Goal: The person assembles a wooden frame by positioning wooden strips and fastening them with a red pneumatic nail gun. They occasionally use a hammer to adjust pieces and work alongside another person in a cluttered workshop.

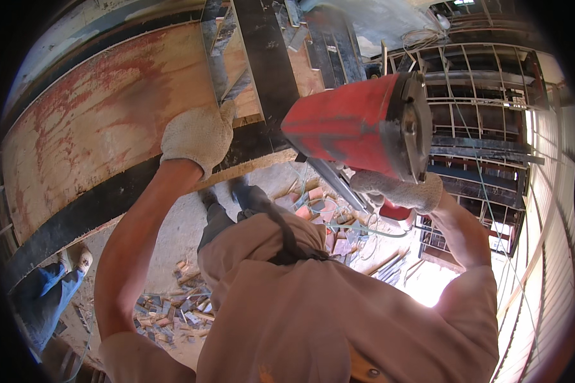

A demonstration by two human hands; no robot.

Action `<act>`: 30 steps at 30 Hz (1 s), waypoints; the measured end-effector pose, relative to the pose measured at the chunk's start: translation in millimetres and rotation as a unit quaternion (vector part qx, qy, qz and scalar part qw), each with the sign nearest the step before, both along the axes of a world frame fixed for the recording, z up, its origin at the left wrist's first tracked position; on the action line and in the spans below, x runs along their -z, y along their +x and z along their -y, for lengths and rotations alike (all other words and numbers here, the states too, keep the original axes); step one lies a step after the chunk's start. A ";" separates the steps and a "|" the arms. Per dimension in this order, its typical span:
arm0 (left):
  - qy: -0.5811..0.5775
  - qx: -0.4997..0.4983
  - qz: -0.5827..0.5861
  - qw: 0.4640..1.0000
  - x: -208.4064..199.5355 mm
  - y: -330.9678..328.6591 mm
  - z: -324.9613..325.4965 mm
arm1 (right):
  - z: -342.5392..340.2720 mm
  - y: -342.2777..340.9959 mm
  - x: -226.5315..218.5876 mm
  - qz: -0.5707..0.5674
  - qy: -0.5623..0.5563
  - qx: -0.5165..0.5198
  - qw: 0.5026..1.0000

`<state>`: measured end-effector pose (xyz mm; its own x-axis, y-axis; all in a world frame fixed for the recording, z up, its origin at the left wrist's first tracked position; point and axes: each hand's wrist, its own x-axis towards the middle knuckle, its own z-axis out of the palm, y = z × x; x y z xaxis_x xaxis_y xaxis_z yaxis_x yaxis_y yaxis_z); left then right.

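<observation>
My right hand (399,190), in a knitted off-white glove, grips a large red nail gun (345,124) by its handle. The gun's scuffed dark end cap points right, and its long metal magazine (335,182) slants down below the body. The nose is hidden behind the red body, close to a wide dark plank (265,60). My gloved left hand (197,137) rests closed at the workbench's near edge, thumb toward a narrow dark wood strip (215,60). Its curled fingers are mostly hidden, so I cannot make out what they hold.
The workbench has a red-stained plywood top (102,115) with a dark front rail (96,198). Wood offcuts (176,316) litter the floor. A pale green hose (370,230) hangs below the gun. Another person's legs (54,293) stand at the left. A metal rack (479,127) stands right.
</observation>
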<state>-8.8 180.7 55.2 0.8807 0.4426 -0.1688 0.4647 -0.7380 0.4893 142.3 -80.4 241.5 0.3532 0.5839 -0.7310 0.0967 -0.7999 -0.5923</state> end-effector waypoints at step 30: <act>0.043 0.124 0.030 0.991 -6.0 -32.6 -29.7 | 1.3 -4.6 26.5 -0.118 0.115 -0.064 0.984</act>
